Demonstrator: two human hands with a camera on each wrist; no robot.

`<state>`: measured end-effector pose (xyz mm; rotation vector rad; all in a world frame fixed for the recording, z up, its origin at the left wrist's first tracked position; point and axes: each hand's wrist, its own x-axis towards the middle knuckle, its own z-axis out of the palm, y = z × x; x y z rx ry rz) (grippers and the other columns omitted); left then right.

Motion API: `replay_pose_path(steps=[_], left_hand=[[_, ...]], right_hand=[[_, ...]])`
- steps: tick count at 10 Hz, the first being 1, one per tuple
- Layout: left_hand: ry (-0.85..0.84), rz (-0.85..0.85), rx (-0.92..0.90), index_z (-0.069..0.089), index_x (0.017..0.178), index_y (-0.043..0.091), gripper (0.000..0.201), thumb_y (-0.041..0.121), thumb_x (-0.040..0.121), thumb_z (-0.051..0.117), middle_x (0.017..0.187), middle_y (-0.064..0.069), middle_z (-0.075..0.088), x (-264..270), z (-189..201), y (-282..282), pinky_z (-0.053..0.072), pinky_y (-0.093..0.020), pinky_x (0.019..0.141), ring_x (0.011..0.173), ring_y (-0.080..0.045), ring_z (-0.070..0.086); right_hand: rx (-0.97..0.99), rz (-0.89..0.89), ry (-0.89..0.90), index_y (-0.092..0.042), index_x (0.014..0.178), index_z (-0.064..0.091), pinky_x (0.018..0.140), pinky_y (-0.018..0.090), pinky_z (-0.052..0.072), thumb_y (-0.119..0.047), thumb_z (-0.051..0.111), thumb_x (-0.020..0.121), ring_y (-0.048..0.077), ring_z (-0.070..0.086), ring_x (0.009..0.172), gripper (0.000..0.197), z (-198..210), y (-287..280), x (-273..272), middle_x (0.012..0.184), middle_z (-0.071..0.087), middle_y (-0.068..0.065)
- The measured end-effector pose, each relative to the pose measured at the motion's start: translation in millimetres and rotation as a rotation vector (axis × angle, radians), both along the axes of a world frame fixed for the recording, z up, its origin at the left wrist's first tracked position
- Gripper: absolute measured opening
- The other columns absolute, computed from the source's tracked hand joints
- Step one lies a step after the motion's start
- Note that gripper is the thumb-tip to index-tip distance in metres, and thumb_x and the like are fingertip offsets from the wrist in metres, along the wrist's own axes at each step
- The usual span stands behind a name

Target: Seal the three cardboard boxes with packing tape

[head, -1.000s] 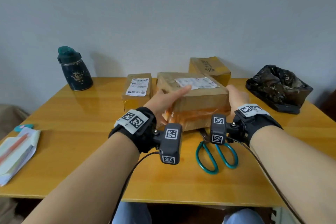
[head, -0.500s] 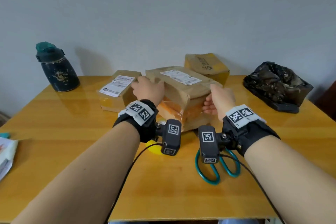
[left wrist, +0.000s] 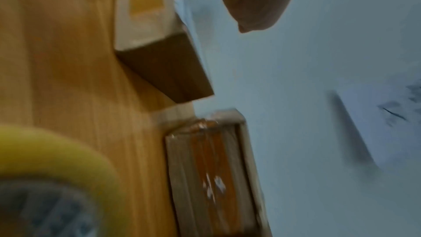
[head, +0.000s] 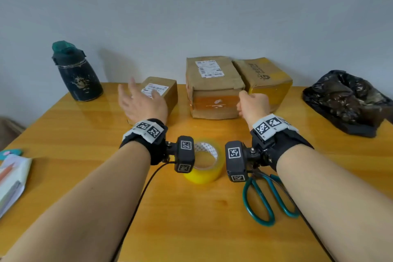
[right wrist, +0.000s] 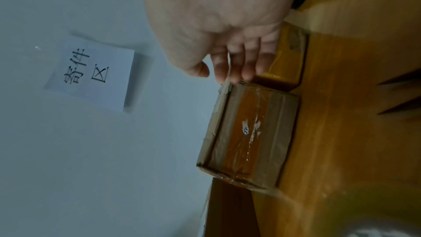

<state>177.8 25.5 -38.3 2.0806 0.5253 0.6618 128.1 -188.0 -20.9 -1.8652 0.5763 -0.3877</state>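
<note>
Three cardboard boxes at the desk's (head: 89, 178) far edge, middle box (head: 213, 89) against the yellow-taped box (head: 265, 80), small box (head: 162, 91) apart, my right grip (head: 253, 103) seemingly touching the middle box with loosely curled fingers, my left grip (head: 142, 102) spread open above the small box, tape roll (head: 207, 162) and scissors (head: 268, 198) nearer me.

The head camera looks forward and down over the tabletop (head: 89, 134) toward the wall at 12 o'clock, while both wrist cameras, rolled sideways and low, closely share the taped middle box (left wrist: 214, 177) (right wrist: 248, 132) (head: 214, 87).
</note>
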Motion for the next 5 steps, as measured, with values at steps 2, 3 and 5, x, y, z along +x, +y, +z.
replay_pose_path(steps=[2,3,5], left_hand=[[0.259,-0.183,-0.38,0.017,0.153,0.031,0.067,0.053,0.093,0.04,0.161,-0.007,0.007,24.3,-30.8,23.9,0.022,-0.056,0.114,0.144,-0.036,0.017],[0.289,-0.392,-0.435,0.03,0.147,0.034,0.068,0.053,0.085,0.049,0.156,-0.005,0.025,27.3,-32.9,7.4,0.036,-0.056,0.106,0.137,-0.034,0.034],[0.413,-0.57,-0.373,0.053,0.135,0.015,0.043,0.031,0.096,0.053,0.118,-0.007,0.061,20.0,-27.4,-20.1,0.048,-0.037,0.091,0.106,-0.026,0.058]], right_hand=[[-0.045,-0.034,0.109,-0.022,0.132,0.045,0.085,0.035,0.043,-0.02,0.055,0.091,0.023,0.046,0.099,0.043,-15.6,-5.4,12.8,0.137,0.037,0.007],[0.082,0.12,0.063,-0.021,0.145,0.035,0.096,0.041,0.049,-0.012,0.053,0.091,0.021,0.051,0.109,0.058,-20.4,-4.7,21.3,0.147,0.036,0.005],[0.17,0.194,0.091,-0.008,0.143,0.039,0.096,0.041,0.05,0.001,0.046,0.094,0.025,0.052,0.122,0.05,-20.1,-12.9,23.3,0.142,0.048,0.008]])
